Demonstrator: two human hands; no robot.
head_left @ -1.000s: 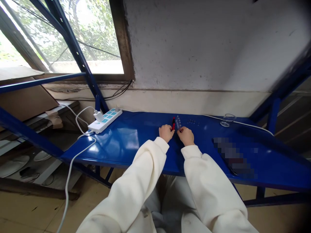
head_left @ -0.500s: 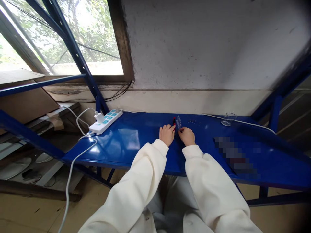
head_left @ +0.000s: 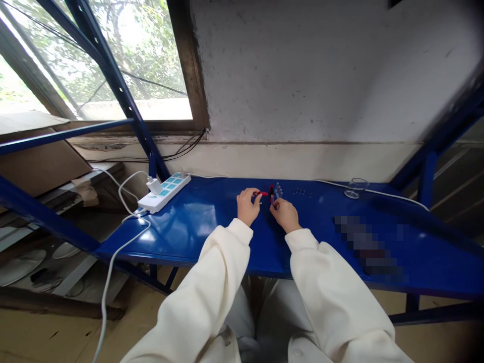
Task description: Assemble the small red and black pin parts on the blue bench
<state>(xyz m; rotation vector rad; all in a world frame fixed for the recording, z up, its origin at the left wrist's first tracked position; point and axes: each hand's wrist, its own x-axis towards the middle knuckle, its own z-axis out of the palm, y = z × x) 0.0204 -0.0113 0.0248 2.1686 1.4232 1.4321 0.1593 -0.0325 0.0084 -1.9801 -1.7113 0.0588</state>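
Note:
Both my hands rest on a blue metal shelf (head_left: 196,222), sleeves in white. My left hand (head_left: 247,205) is closed in a pinch on a small red piece (head_left: 262,193) held a little to the left of the other items. My right hand (head_left: 283,213) is closed on a small dark and red object (head_left: 271,194) standing on the shelf. Just beyond it stands a small clear item with knobs (head_left: 278,190). Several tiny dark bits (head_left: 301,191) lie to the right of it.
A white power strip (head_left: 163,192) with a plugged-in charger and white cable lies at the shelf's left rear. A clear glass dish (head_left: 356,187) sits at the right rear by a thin white cable. Blue frame posts stand on both sides; the wall is close behind.
My left hand has moved left, away from the dark object, drawing a small red piece off with it. My right hand has stayed by the object.

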